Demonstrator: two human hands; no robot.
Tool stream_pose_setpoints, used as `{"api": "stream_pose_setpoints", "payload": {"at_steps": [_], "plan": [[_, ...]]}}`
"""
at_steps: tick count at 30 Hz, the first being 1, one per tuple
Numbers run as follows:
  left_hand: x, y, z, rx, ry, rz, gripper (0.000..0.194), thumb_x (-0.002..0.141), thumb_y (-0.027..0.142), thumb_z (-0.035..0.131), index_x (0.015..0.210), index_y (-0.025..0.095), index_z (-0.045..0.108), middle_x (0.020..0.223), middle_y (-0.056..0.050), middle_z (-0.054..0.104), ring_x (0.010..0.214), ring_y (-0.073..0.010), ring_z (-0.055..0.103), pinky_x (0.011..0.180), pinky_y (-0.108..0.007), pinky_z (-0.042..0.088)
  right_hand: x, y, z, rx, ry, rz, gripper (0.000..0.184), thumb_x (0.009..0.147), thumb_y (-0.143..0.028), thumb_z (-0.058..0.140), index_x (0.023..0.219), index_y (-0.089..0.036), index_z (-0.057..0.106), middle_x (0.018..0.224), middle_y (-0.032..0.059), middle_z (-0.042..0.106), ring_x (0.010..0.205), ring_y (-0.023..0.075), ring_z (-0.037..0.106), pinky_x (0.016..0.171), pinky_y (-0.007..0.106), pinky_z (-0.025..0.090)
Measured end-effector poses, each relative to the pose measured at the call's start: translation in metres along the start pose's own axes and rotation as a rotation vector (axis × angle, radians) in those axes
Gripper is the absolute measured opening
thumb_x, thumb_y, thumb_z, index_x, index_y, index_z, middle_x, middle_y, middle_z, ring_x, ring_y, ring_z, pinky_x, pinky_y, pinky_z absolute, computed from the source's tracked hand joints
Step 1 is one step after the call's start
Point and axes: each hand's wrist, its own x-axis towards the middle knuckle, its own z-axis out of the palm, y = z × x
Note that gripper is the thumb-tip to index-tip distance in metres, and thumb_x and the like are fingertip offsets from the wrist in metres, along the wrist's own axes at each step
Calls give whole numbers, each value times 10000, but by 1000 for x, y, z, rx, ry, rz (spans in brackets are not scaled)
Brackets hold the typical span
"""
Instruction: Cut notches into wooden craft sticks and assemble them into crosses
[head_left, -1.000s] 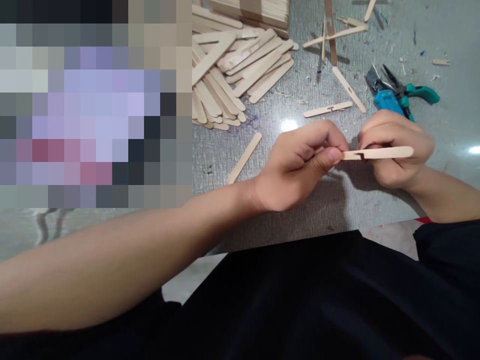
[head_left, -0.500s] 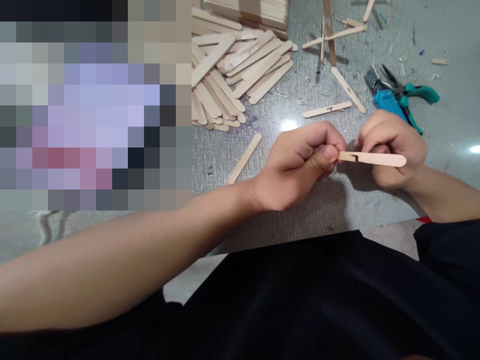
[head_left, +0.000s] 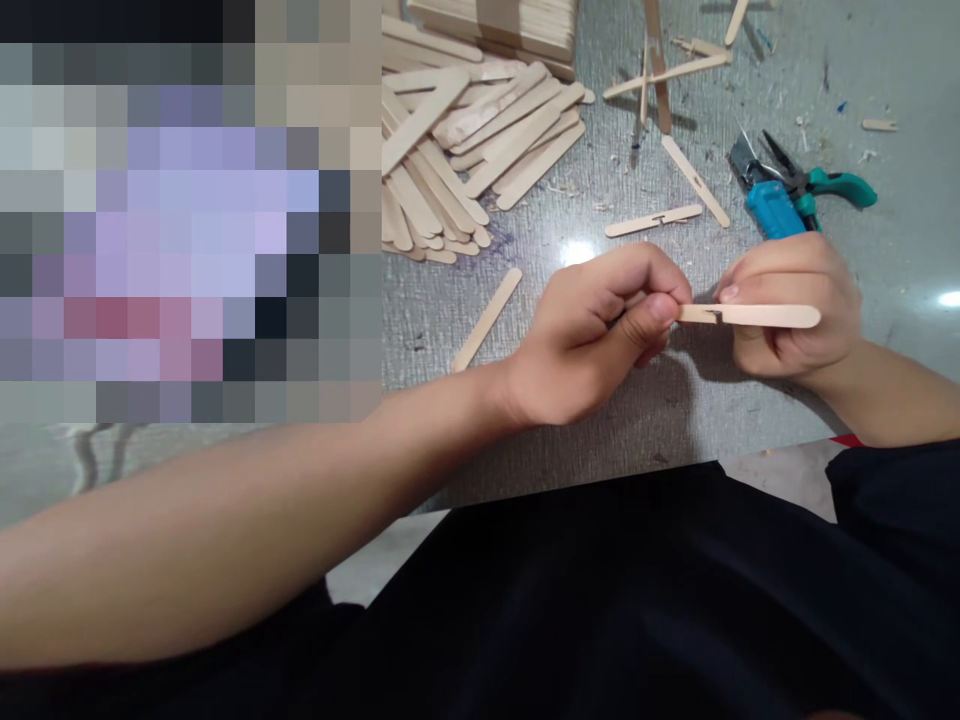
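Note:
My left hand [head_left: 600, 325] pinches one end of a wooden craft stick [head_left: 772, 316] between thumb and bent fingers. The stick lies nearly level and has a dark notch cut into its edge, near the left hand. Behind the stick is my right hand [head_left: 802, 295], its fingers curled and closed. Its thumb tip rests at the stick's upper edge, close to the notch. Whether anything small sits inside those fingers is hidden. Just above the right hand lies a blue-handled cutter [head_left: 772, 205], partly covered by it.
Green-handled pliers [head_left: 832, 185] lie beside the cutter. Two notched sticks [head_left: 652, 221] are above my hands, with crossed sticks [head_left: 667, 72] farther back. A pile of craft sticks [head_left: 480, 150] and a stacked bundle [head_left: 495, 30] stand at left. One loose stick [head_left: 487, 320] lies near my left wrist.
My right hand has turned, and its thumb has come up to the stick's edge by the notch. The stick has shifted slightly right; my left hand keeps its pinch.

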Motion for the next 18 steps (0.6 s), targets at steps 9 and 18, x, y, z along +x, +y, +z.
{"api": "stream_pose_setpoints", "payload": {"at_steps": [9,18], "plan": [[2,2,-2,30,-31,96,182,1207,299,689,1029,260,687,670,49,606,550,-130,571,535,-267,473,-10,1,-8,27,-147,78,233,1157,-521,796,1368,-427,769,1077,-5,874,781,220,818,711,410,730],[3,2,-1,63,-22,136,203,1218,293,654,1017,264,654,668,55,593,521,-119,553,524,-258,465,-9,0,-4,42,-139,64,244,1156,-507,803,1386,-451,743,1052,-30,867,756,214,794,682,396,699]]}}
